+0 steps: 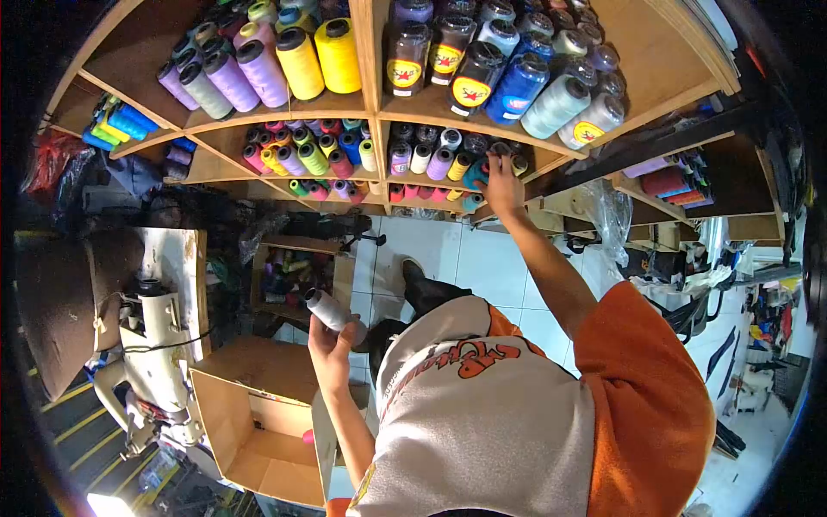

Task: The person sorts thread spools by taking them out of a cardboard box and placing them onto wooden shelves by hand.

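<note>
My left hand (334, 343) is wrapped around a grey thread spool (326, 308) with a dark top, held upright at a tilt in front of my body. My right hand (502, 188) reaches up into a middle shelf compartment, its fingers closed about a teal thread spool (475, 175); the fingers hide part of it. Beside it in the same compartment stand a yellow spool (458, 167), a lilac spool (439, 164) and several others in rows.
The wooden shelf (374, 69) holds many coloured spools, some with plastic wrap. A sewing machine (159, 345) stands at the left, near an open cardboard box (258, 431) with a pink item inside. A bin of spools (297, 276) sits below the shelf, beside a tiled floor (500, 267).
</note>
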Demonstrator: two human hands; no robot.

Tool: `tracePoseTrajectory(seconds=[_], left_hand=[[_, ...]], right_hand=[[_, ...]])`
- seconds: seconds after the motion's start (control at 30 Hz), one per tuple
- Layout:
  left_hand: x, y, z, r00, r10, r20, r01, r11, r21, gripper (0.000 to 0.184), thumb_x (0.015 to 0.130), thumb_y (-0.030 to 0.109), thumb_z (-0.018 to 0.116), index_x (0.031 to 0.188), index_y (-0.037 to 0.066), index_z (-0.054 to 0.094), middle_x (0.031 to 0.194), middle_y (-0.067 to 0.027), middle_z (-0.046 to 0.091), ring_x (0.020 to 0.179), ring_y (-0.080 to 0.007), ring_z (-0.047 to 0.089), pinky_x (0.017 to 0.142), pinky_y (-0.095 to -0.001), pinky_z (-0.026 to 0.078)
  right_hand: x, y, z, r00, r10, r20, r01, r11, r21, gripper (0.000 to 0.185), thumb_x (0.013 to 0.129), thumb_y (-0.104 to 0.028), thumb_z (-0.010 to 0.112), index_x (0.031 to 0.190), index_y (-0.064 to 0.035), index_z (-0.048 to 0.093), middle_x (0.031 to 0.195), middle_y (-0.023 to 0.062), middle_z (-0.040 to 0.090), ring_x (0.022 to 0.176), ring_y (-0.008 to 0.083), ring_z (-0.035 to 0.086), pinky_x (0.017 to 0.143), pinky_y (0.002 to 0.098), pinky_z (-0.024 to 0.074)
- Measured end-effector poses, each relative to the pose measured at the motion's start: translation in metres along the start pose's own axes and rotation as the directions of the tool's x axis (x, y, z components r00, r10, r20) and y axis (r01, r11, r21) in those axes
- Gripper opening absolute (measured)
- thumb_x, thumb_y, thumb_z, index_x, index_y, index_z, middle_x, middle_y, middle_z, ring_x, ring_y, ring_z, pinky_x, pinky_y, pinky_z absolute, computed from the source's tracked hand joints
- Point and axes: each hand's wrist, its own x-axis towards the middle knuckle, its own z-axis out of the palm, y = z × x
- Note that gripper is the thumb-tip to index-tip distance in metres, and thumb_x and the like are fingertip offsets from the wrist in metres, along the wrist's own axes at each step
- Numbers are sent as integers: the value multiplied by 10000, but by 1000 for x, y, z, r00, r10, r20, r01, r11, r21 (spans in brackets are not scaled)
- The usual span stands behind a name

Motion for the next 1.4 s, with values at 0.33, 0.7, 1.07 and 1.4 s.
tracePoseTrajectory(seconds=[0.33,0.7,1.07,1.4], left_hand=[[-9,13,-39,996,-23,86,-2,960,279,455,758,85,714,1152,-20,513,931,-65,604,871,-128,566,784,-274,462],[-83,20,-162,991,97,-96,-75,976,207,329,851,317,663,927,-1,623,792,-71,609,770,-162,594,683,-314,474],[-255,-228,-386,504,-225,-834,808,464,364,359,743,304,668,1004,59,649,977,-182,660,899,-345,639,797,-408,514],[-248,-313,-418,121,-797,-592,988,41,146,1119,535,298,866,1412,254,172,1482,-270,-69,1235,-487,375,939,-540,426]], right_hand=[[-88,-97,-33,850,-272,450,-85,773,628,327,780,-250,719,1018,-41,640,805,71,657,734,153,613,647,292,494],[-172,-324,-100,470,-732,494,-535,209,819,296,835,-212,664,1072,-47,599,956,45,614,791,105,582,707,225,485],[-239,-434,-57,-90,-680,727,-700,563,440,348,936,-360,512,1021,-23,510,820,77,566,682,163,576,598,284,472],[-253,-396,-50,108,-443,890,-664,634,396,266,953,-294,489,998,-33,512,783,84,566,642,167,573,582,292,471]])
